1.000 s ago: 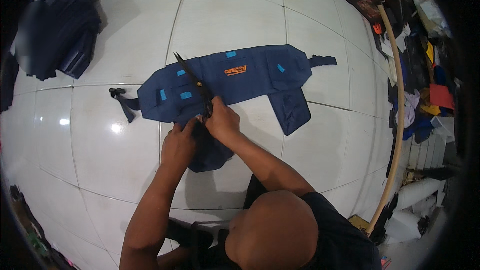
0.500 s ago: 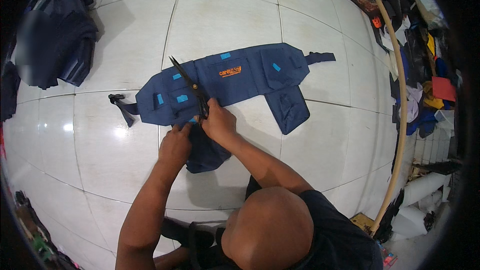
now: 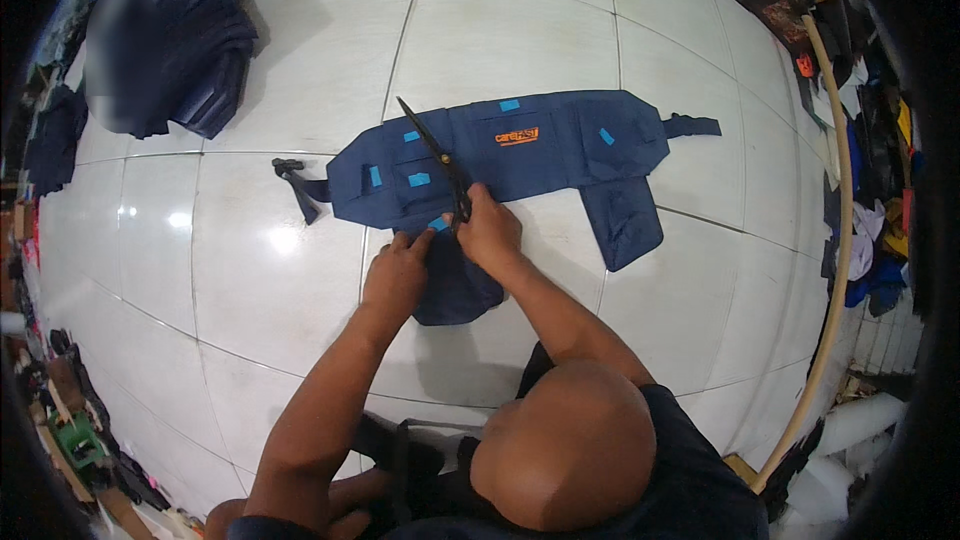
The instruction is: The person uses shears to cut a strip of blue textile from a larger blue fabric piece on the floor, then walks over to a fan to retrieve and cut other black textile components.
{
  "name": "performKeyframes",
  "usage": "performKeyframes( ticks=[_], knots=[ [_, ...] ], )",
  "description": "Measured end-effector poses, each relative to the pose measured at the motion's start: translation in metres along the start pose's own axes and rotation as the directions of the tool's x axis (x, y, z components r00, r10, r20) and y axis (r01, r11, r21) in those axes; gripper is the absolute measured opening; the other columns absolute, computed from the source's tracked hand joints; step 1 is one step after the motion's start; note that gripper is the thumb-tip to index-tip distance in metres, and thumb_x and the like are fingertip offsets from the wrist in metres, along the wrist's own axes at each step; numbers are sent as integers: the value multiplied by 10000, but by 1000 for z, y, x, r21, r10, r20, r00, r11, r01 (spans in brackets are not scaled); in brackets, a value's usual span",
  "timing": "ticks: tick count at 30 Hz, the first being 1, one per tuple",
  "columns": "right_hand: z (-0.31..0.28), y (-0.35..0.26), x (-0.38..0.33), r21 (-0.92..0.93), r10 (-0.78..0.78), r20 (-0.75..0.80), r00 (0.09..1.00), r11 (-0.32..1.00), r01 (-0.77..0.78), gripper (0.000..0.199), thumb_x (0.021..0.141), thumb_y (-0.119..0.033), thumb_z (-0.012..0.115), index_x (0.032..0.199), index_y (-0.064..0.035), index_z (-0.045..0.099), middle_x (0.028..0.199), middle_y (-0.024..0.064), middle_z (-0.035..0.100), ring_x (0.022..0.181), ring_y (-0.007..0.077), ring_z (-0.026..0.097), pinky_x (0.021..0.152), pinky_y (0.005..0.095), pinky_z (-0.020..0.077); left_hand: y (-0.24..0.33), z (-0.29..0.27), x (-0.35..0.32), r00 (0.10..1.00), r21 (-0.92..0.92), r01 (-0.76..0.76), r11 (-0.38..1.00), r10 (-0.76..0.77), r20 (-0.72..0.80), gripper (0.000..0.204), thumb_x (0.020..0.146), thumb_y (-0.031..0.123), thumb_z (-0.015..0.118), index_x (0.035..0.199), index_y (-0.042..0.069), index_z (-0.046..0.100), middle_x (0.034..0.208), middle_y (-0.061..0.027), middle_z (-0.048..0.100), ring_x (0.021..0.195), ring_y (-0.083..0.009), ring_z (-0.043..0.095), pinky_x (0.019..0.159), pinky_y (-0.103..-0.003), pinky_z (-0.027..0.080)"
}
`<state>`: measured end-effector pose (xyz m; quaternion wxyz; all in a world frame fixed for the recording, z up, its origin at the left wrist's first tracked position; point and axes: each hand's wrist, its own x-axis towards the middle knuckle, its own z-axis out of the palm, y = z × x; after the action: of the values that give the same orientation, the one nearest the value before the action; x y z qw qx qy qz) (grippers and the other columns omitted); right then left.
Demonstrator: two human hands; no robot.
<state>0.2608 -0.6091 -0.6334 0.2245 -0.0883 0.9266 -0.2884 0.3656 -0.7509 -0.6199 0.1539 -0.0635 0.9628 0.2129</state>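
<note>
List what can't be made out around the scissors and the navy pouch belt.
- Scissors: handles hidden inside the right hand, head view.
- Left hand: fingertips press the navy pouch belt; what they pinch is too small to tell.
- Lower pouch: partly covered by both hands.
- Dark fabric pile: partly blurred.

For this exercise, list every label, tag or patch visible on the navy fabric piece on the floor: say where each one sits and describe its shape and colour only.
Orange patch: upper middle of the navy fabric piece, small rectangle.
Blue tag: top edge, small rectangle.
Blue tag: right part, slanted.
Blue tags: left part, several small rectangles near the black scissors.
</note>
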Motion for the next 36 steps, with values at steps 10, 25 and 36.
performKeyframes(
  ticks=[10, 25, 36],
  knots=[
    [-10, -6, -3, -12, -19, 64, 998, 1000, 20, 496, 798, -330, 777, 1079, -25, 505, 933, 200, 680, 952, 396, 658, 823, 486, 501, 13, -8, 0, 997, 29, 71, 997, -72, 29, 561, 832, 11, 528, 1380, 135, 523, 1056, -210, 596, 915, -394, 641, 830, -465, 537],
    [-14, 33, -17, 244, -90, -90, 992, 964, 109, 445, 829, -369, 770, 992, -21, 545, 810, 150, 656, 759, 282, 662, 699, 397, 506, 5, -31, -27, 991, -376, -16, 927, -35, -129, 366, 839, 103, 686, 1185, 17, 606, 1034, -189, 645, 895, -329, 652, 834, -402, 515],
    [-32, 121, -145, 540, 164, -108, 981, 838, -81, 316, 858, -239, 772, 934, -29, 548, 717, 70, 623, 655, 155, 592, 626, 324, 489, 64, -12, -68, 910, -640, 334, 692, -60, 410, 280, 959, 142, 600, 1197, -5, 604, 940, -80, 669, 821, -166, 653, 742, -309, 536]
  ],
)
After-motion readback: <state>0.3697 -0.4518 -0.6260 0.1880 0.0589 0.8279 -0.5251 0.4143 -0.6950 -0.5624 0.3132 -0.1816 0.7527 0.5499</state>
